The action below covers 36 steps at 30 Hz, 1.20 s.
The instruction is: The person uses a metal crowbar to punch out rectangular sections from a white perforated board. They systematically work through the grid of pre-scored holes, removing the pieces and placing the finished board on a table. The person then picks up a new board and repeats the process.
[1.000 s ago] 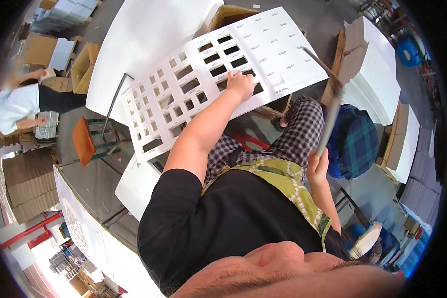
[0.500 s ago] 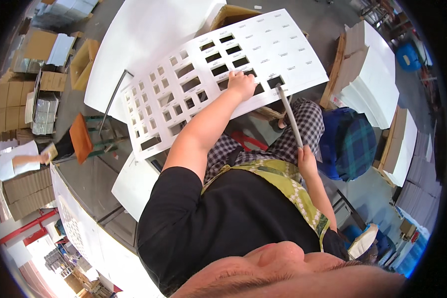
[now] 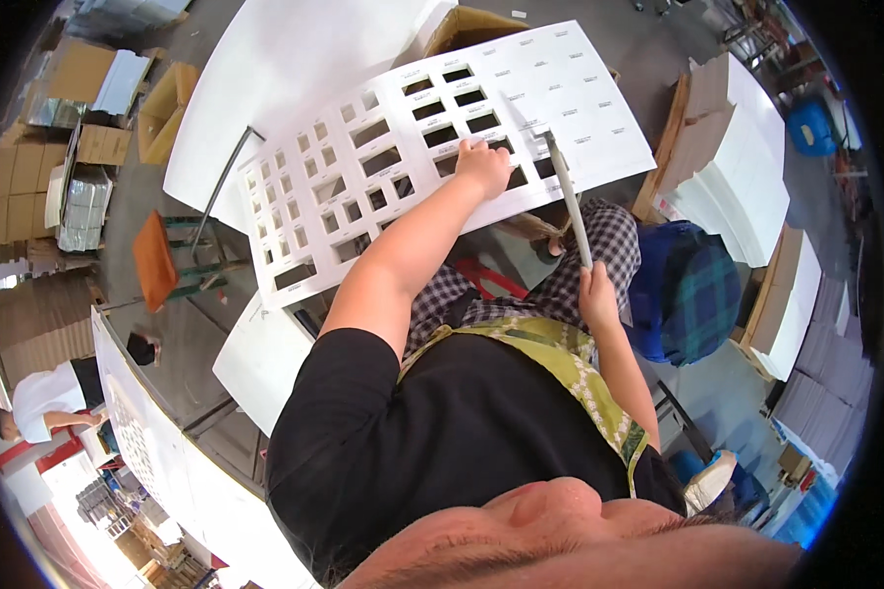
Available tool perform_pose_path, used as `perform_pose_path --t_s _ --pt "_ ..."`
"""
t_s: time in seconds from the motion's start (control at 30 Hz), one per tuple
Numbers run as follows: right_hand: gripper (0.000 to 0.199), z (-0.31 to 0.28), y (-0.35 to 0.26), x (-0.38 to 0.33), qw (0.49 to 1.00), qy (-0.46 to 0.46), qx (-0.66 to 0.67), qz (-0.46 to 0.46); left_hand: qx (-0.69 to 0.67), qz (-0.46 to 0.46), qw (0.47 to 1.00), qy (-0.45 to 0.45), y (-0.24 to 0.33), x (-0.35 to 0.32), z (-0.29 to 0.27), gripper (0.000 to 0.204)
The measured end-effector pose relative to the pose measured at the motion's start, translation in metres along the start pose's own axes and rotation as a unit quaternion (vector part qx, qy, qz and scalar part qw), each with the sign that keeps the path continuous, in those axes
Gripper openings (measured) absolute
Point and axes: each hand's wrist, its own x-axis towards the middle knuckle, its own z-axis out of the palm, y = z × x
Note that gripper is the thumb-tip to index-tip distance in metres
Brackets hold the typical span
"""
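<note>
A large white board (image 3: 521, 59) slants across the far middle, with rows of rectangular cutouts on its left and middle. Small printed marks dot its solid right part. My left hand (image 3: 485, 169) is closed on the board, fingers curled at a cutout near the near edge. My right hand (image 3: 599, 294) grips the lower end of a long, pale-handled hammer (image 3: 570, 196). Its small head lies over the board's right part, to the right of my left hand; whether it touches the surface I cannot tell.
A larger white sheet (image 3: 265, 69) lies beyond the board. Stacks of white sheets (image 3: 746, 157) stand on the right, beside a blue item with plaid cloth (image 3: 692, 294). Cardboard boxes (image 3: 20, 191) and an orange-seated stool (image 3: 154, 260) are left. Another person (image 3: 49, 398) is at far left.
My right hand and the hammer have moved up; its head has shifted from a near-edge cutout to farther over the board. My left hand keeps its place. The other person has moved nearer the bottom left.
</note>
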Motion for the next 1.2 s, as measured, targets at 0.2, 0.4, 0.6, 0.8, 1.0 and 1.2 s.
perform_pose_path --t_s 0.2,0.4,0.6,0.8,1.0,1.2 --pt "0.022 -0.017 0.001 -0.01 0.972 0.07 0.198 -0.102 0.002 0.004 1.0 0.009 0.0 -0.002 -0.001 0.03" --pt "0.02 0.004 0.003 0.001 1.0 -0.023 0.015 0.01 0.009 -0.001 1.0 0.012 0.0 -0.003 0.002 0.031" --pt "0.024 -0.038 -0.006 -0.004 0.977 0.057 0.189 -0.079 -0.003 0.002 1.0 0.022 -0.001 -0.001 0.003 0.032" --pt "0.022 -0.009 -0.038 0.047 0.997 -0.012 0.075 -0.032 0.009 0.005 1.0 0.018 -0.002 -0.001 0.002 0.032" --pt "0.024 -0.017 -0.036 0.041 0.982 0.039 0.155 -0.097 -0.009 -0.001 1.0 0.017 0.0 -0.002 0.001 0.031" --pt "0.026 0.0 -0.046 0.048 0.998 -0.042 0.001 -0.043 -0.003 0.0 0.999 0.033 -0.002 -0.001 0.002 0.031"
